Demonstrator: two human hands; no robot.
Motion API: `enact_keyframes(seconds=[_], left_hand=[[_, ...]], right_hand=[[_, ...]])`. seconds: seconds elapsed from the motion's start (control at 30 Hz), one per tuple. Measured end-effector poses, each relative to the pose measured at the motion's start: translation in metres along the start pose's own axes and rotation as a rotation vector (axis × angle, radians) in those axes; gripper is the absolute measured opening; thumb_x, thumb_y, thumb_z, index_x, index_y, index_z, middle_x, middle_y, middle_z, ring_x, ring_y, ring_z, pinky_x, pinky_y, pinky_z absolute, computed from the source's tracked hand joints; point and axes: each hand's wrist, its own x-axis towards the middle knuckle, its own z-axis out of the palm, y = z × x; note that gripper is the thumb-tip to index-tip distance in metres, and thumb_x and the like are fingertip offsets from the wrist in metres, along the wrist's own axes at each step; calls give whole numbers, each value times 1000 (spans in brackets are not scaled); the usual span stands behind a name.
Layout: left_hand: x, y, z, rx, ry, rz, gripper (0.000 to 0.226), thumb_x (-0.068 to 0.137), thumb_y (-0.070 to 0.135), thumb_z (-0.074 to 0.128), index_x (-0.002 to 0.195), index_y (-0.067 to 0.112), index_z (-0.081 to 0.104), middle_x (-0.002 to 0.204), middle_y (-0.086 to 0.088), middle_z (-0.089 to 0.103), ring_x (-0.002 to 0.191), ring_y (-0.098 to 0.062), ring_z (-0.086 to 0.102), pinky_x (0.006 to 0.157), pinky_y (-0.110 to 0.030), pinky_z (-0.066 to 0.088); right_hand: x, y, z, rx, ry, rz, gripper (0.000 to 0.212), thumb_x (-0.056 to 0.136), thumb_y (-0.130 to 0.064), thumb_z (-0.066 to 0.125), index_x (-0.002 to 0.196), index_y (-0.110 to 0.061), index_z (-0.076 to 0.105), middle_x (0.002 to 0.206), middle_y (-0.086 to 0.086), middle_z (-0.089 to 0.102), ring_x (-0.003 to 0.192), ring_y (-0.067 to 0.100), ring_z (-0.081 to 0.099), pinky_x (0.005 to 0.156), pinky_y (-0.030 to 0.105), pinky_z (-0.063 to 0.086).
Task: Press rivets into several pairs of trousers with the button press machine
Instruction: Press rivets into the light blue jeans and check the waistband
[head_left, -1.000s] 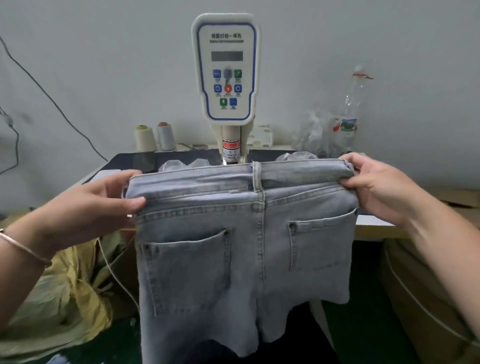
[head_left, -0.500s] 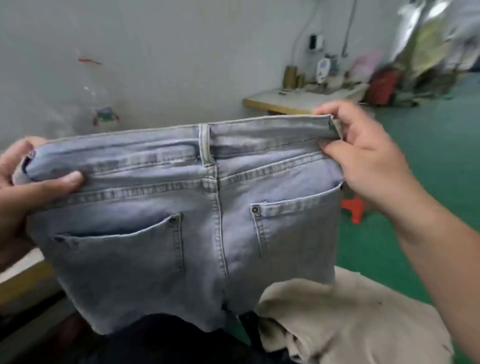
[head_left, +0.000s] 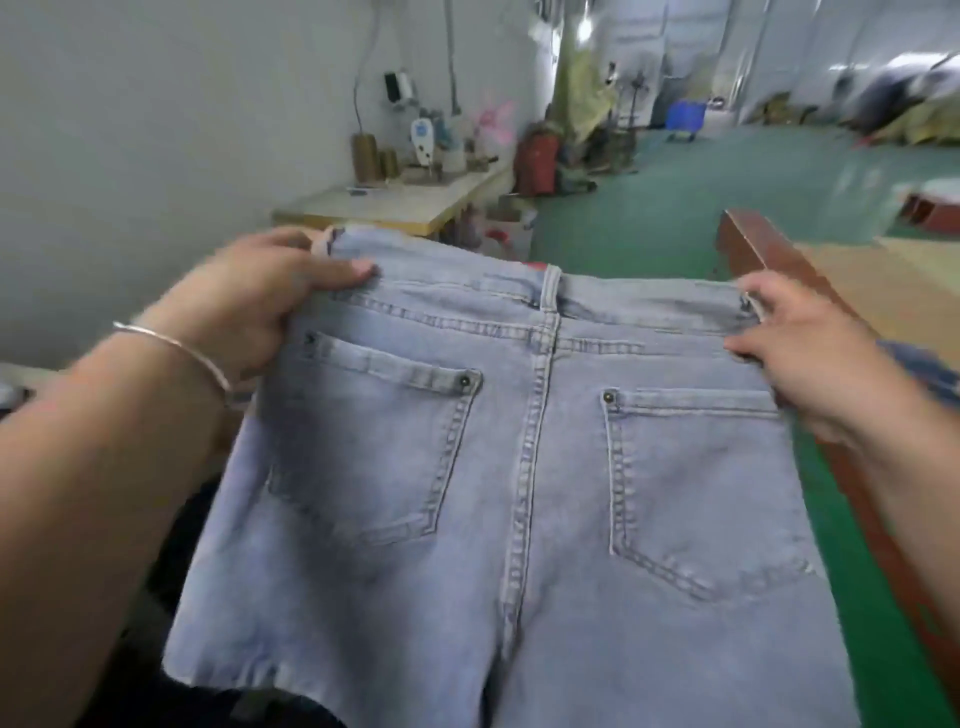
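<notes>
Light-blue trousers (head_left: 519, 467) held up in air, back side facing camera, waistband stretched between both hands. Left hand (head_left: 260, 306) clamped on left waistband corner — thumb on top. Right hand (head_left: 800, 353) pinching right corner. Dark rivets (head_left: 464, 382) at back-pocket corners. Green floor (head_left: 701, 187) beyond, desk (head_left: 395, 205) by wall.

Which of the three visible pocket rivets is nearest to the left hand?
The rivet at the outer top corner of the left back pocket, right beside the left hand; the other two flank the centre seam.
</notes>
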Motion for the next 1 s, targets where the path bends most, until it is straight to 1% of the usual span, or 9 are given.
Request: enact_keyframes(seconds=[0.1, 0.17, 0.23, 0.3, 0.37, 0.5, 0.73, 0.87, 1.0], left_hand=[[0, -71, 45, 350, 93, -75, 49, 87, 24, 77, 131, 14, 57, 101, -7, 67, 78, -19, 61, 59, -27, 48], [-10, -131, 65, 551, -76, -208, 61, 92, 34, 69, 145, 15, 44, 130, -8, 59, 105, -21, 60, 82, -30, 51], [-25, -179, 74, 644, -289, -433, 83, 88, 52, 67, 155, 22, 27, 155, -6, 37, 126, -19, 49, 95, -27, 50], [-35, -211, 81, 729, -428, -558, 106, 79, 68, 67, 159, 27, 10, 160, -8, 24, 142, -24, 35, 111, -32, 39], [-39, -227, 84, 851, -491, -602, 113, 76, 70, 68, 158, 31, 2, 157, -8, 22, 144, -27, 31, 116, -32, 32], [-37, -234, 70, 891, -522, -568, 91, 83, 57, 69, 155, 32, 17, 147, -3, 33, 131, -22, 44, 107, -30, 41], [-59, -231, -10, 864, -379, -641, 71, 84, 53, 70, 145, 36, 39, 139, 6, 47, 102, -9, 55, 86, -26, 55], [-98, -213, -60, 809, -254, -669, 67, 86, 53, 68, 145, 34, 42, 140, 3, 52, 100, -13, 58, 85, -28, 52], [-165, -183, -108, 770, -112, -657, 58, 87, 54, 67, 139, 32, 50, 135, 9, 56, 109, -7, 55, 84, -18, 44]], right_hand=[[-1, 75, 41, -216, -16, 167, 32, 83, 10, 49, 99, -16, 58, 91, 15, 62, 85, 31, 61, 68, 36, 44], [-19, 122, 70, -384, -171, 331, 37, 90, 2, 52, 125, -11, 54, 116, 18, 62, 104, 32, 59, 81, 36, 45], [-42, 155, 94, -621, -342, 420, 53, 98, -16, 49, 148, -14, 33, 143, 15, 45, 126, 31, 46, 101, 37, 41], [-63, 164, 111, -799, -349, 288, 55, 100, -33, 46, 151, -21, 30, 150, 3, 37, 135, 25, 36, 107, 38, 36], [-80, 157, 127, -788, -316, 90, 47, 97, -34, 53, 142, -22, 46, 146, -1, 43, 133, 23, 40, 105, 42, 37], [-96, 127, 162, -538, -280, -283, 26, 85, -18, 63, 109, -14, 71, 119, 3, 63, 109, 24, 57, 88, 44, 47], [-102, 85, 217, -288, -456, -433, 22, 75, -10, 62, 95, -11, 72, 104, 2, 63, 99, 10, 50, 79, 22, 40], [-111, 58, 249, -156, -600, -524, 26, 75, 1, 68, 93, -17, 72, 104, -11, 59, 77, -3, 54, 63, 15, 43], [-118, 27, 281, -62, -709, -660, 28, 80, -3, 64, 94, -27, 67, 114, -26, 48, 75, -10, 51, 64, 6, 37]])
